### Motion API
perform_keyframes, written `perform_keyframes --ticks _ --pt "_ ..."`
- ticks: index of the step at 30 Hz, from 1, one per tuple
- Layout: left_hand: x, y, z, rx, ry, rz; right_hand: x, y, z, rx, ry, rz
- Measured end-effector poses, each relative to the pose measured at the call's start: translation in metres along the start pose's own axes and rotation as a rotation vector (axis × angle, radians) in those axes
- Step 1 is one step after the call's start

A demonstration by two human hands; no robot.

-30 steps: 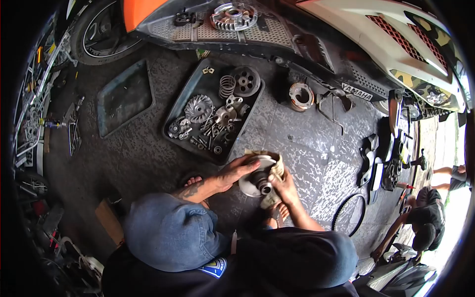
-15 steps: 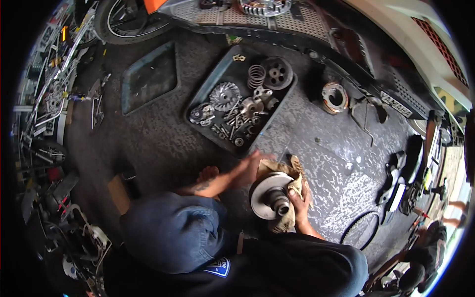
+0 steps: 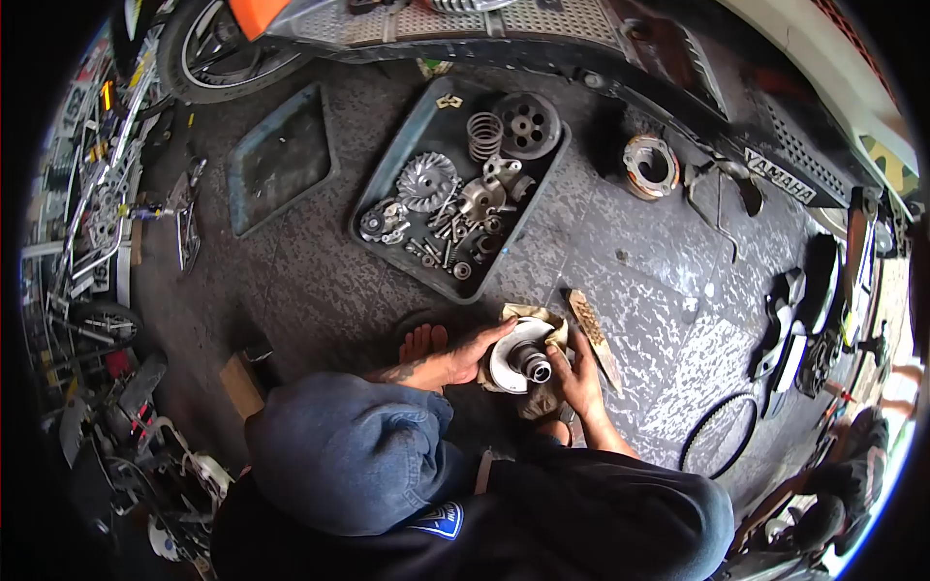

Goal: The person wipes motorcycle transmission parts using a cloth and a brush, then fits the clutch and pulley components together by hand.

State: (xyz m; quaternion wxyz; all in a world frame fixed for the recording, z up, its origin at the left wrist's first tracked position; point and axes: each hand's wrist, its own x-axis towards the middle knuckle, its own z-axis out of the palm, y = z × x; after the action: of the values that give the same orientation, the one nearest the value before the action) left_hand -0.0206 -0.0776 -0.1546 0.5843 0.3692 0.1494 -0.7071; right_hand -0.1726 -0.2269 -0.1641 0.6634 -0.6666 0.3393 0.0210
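Note:
A round metal pulley sheave (image 3: 507, 372) with a ridged central hub (image 3: 531, 362) faces up between my two hands. My left hand (image 3: 473, 356) is closed on its left rim, thumb and fingers along the edge. On the right side my right hand (image 3: 580, 380) grips the sheave together with a stained tan rag (image 3: 541, 402). Part of the rag sticks out above and below the disc; its underside is hidden. Just beyond my right fingers, a wooden-handled wire brush (image 3: 595, 339) lies on the floor.
Ahead, a tray (image 3: 412, 274) holds a finned fan wheel, a spring, a clutch drum and bolts. Left of it lies another tray (image 3: 329, 160). A ring-shaped part (image 3: 635, 153), a drive belt (image 3: 690, 448) and a scooter (image 3: 620, 82) are around. A bare foot (image 3: 423, 341) is near my left hand.
My left hand, blurred above the sheave's left side before, now grips its rim. The sheave sits slightly higher and more to the left. More of the wire brush shows. The view has shifted a little.

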Motion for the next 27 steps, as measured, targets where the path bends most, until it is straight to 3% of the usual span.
perform_keyframes --ticks 1,3,5,8,11,13,14,15,17,19,20,21,22,25,27 --pt "0.002 0.001 0.000 0.073 0.024 0.029 -0.003 -0.010 0.000 0.121 0.098 -0.063" --pt "0.004 -0.001 -0.009 0.017 0.049 0.018 -0.012 -0.027 -0.007 -0.154 0.273 -0.300" --pt "0.001 0.003 -0.006 0.031 0.168 0.029 -0.017 -0.049 -0.010 -0.503 0.029 -0.461" --pt "0.001 -0.001 -0.015 0.128 0.215 0.070 -0.009 -0.044 0.014 -0.663 -0.142 -0.394" --pt "-0.007 0.009 -0.013 0.324 0.267 0.141 0.000 -0.034 0.020 -0.475 -0.092 -0.399" --pt "-0.014 0.014 -0.014 0.658 0.326 0.184 0.000 -0.029 0.018 -0.251 -0.031 -0.263" --pt "-0.009 0.011 -0.013 0.502 0.287 0.309 0.002 -0.033 0.015 -0.253 -0.001 -0.332" --pt "-0.012 0.015 -0.018 0.656 0.311 0.258 0.002 -0.029 0.012 -0.212 0.010 -0.281" --pt "-0.019 0.013 -0.003 0.604 0.599 0.288 0.007 -0.017 0.007 -0.016 -0.011 -0.140" --pt "-0.011 0.011 -0.028 0.280 0.432 0.404 0.002 -0.023 0.000 0.196 -0.053 -0.010" --pt "-0.022 0.027 0.001 -0.064 0.422 0.328 0.002 -0.019 -0.001 0.252 -0.034 -0.025" --pt "-0.024 0.032 -0.018 -0.222 0.149 0.309 0.002 -0.015 -0.003 0.308 -0.016 -0.040" --pt "-0.021 0.034 -0.019 -0.226 0.145 0.310 0.002 -0.018 -0.004 0.283 0.011 -0.041" --pt "-0.019 0.038 -0.021 0.629 0.068 0.401 0.008 -0.022 -0.004 0.360 0.105 -0.108" --pt "-0.012 0.025 -0.023 0.728 0.074 0.382 0.011 -0.025 -0.003 0.375 0.127 -0.143"
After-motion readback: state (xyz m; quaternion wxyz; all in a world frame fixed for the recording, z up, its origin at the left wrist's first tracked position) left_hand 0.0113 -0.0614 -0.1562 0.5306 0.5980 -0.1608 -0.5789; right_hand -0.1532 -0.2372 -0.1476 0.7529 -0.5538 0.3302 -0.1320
